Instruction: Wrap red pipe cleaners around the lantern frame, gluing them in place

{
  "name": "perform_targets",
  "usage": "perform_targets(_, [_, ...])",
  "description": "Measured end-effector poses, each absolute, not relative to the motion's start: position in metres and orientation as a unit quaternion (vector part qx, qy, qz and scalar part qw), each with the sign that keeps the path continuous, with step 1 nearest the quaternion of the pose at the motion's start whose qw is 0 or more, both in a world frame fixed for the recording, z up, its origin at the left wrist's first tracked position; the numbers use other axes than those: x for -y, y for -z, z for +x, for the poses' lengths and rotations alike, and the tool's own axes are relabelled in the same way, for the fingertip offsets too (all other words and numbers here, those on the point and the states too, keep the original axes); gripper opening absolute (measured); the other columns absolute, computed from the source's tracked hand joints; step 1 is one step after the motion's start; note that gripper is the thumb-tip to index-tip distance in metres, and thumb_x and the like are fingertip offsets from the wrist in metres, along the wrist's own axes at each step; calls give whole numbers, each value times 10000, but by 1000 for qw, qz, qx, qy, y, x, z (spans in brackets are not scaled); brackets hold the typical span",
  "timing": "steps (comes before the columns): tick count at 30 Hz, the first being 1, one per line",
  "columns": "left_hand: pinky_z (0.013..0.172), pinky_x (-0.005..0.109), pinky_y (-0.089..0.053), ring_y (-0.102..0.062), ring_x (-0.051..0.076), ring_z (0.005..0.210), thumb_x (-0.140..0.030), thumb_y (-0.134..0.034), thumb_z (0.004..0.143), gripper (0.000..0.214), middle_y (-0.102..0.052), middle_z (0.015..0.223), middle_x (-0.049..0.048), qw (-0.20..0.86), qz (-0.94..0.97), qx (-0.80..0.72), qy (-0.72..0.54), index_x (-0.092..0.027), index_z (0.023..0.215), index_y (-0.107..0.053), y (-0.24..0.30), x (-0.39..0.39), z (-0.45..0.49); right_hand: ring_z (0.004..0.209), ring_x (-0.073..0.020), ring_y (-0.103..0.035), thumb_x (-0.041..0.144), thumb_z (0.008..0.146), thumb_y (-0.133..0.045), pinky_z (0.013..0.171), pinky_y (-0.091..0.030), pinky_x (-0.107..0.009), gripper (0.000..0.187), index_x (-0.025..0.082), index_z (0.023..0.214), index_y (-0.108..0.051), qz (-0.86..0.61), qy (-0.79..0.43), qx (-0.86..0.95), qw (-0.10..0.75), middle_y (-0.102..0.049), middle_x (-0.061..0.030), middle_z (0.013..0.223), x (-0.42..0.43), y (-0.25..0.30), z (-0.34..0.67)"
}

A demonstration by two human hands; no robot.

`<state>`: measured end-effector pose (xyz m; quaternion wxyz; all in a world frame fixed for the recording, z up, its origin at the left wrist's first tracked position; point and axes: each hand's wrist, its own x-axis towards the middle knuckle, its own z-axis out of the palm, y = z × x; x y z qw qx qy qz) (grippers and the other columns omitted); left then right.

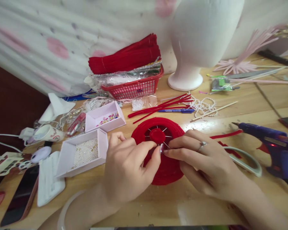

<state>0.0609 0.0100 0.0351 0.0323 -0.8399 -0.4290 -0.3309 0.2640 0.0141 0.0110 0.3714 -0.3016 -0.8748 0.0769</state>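
Observation:
A round red piece (166,174), seemingly wound from fuzzy pipe cleaners, lies on the wooden table in front of me. Thin pale wires (167,136) spread like spokes from its small red centre disc (157,136). My left hand (132,163) reaches over its left side, thumb and index finger pinched near the centre. From the right, my right hand (204,159) has its fingertips closed at the same spot, close to one wire. What sits between the fingertips is too small to make out.
A blue glue gun (273,140) with a lit red light lies at right, near scissors handles (252,163). Left are a tray of pearl beads (86,153), a gem tray (105,118) and a phone (20,195). Behind stand a red basket (134,89) and white mannequin head (201,35).

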Motion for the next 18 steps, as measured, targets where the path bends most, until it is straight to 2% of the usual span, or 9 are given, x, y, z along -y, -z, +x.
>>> perform_targets(8, [634,352,-306,-406,112,458,-171,-603,914,179,-449,436,-80,79,-849,430,297,-162,772,-712,-41,-5,66,773,-182,-521,47,878,-442,680,-471,-335,272,154,966,-676,-305,-64,875,371,-706,-80,944,-12,-13,265])
perform_targets(14, [646,354,-325,-425,125,491,-138,-511,935,325,-436,474,-49,117,-854,435,259,-177,623,-595,-39,-3,71,784,-194,-519,46,870,-461,702,-462,-341,260,142,982,-675,-299,-59,875,375,-699,-92,939,-13,-9,264])
perform_targets(18, [664,352,-368,-455,126,509,-125,-456,937,269,-481,524,-47,135,-848,432,276,-177,692,-554,-49,-2,67,790,-196,-551,44,871,-457,714,-472,-345,269,152,991,-672,-295,-54,876,378,-706,-88,943,-13,-8,264])
